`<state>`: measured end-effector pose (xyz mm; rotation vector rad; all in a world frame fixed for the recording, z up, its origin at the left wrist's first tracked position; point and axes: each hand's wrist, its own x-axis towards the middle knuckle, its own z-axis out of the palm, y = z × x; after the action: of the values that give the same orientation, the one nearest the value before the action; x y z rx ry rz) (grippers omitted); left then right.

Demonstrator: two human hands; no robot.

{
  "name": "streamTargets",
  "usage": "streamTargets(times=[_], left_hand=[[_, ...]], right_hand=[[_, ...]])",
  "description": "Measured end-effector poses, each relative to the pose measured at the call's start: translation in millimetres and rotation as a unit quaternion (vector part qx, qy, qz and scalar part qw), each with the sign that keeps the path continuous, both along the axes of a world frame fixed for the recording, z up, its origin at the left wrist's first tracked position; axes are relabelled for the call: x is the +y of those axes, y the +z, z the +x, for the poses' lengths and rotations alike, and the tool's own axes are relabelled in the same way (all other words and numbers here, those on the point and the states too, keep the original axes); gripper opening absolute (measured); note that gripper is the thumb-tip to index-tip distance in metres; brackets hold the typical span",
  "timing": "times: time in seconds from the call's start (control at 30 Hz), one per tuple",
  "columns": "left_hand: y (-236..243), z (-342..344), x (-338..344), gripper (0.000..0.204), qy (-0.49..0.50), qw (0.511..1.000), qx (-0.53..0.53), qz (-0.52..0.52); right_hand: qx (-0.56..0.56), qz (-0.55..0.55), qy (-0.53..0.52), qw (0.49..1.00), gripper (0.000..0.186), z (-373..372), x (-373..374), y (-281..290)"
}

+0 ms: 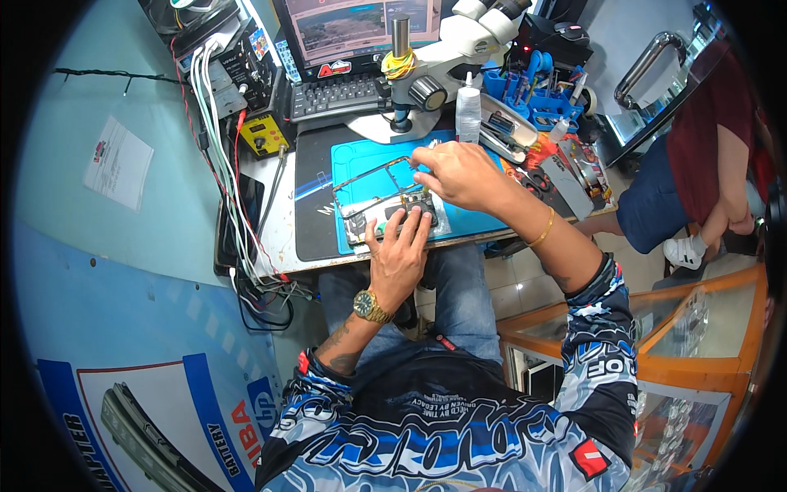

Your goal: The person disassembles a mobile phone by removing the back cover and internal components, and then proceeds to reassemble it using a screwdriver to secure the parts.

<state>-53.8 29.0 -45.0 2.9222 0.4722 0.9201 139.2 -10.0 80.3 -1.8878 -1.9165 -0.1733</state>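
Note:
An opened phone (358, 235) with exposed inner parts lies near the front edge of the blue work mat (348, 157). My left hand (399, 254) rests on it, fingers spread over the phone's right part and the thumb toward its left. Just beyond, a thin black phone frame (370, 173) is tilted over the mat, its near edge by the phone. The fingers of my right hand (459, 174) are closed at the frame's right end, pinching it. My right fingers partly cover that end, so the exact contact is hidden.
A microscope (428, 93) stands behind the mat, in front of a laptop (336, 97). A clear bottle (468, 113), an open tool case (507, 131) and a blue tool holder (545, 102) are at the right. Cables (215, 139) hang at the left. Another person (689, 164) is beyond the right side.

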Motion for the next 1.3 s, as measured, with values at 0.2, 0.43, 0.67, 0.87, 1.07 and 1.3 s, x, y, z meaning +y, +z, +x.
streamTargets(times=[0.2, 0.43, 0.67, 0.87, 1.07, 1.3], left_hand=[[14, -5, -2, 0.072, -0.017, 0.999, 0.029, -0.038], [42, -5, 18, 0.057, -0.063, 0.995, -0.042, -0.062], [51, 1, 138, 0.038, -0.006, 0.992, 0.055, -0.113], [47, 20, 171, 0.031, -0.039, 0.987, 0.115, -0.106], [51, 29, 172, 0.021, -0.046, 0.990, 0.104, -0.086], [85, 25, 167, 0.020, -0.106, 0.985, 0.032, -0.133]], right_hand=[[-0.009, -0.112, -0.050, 0.992, 0.015, -1, 4, 10], [0.031, 0.010, -0.056, 0.998, 0.015, 5, -26, 7], [0.088, 0.234, -0.263, 0.932, 0.012, 9, -72, -81], [0.034, 0.178, -0.302, 0.936, 0.013, -3, -76, -121], [0.014, 0.183, -0.302, 0.936, 0.024, -14, -75, -121], [0.076, 0.226, -0.239, 0.941, 0.023, -22, -78, -112]])
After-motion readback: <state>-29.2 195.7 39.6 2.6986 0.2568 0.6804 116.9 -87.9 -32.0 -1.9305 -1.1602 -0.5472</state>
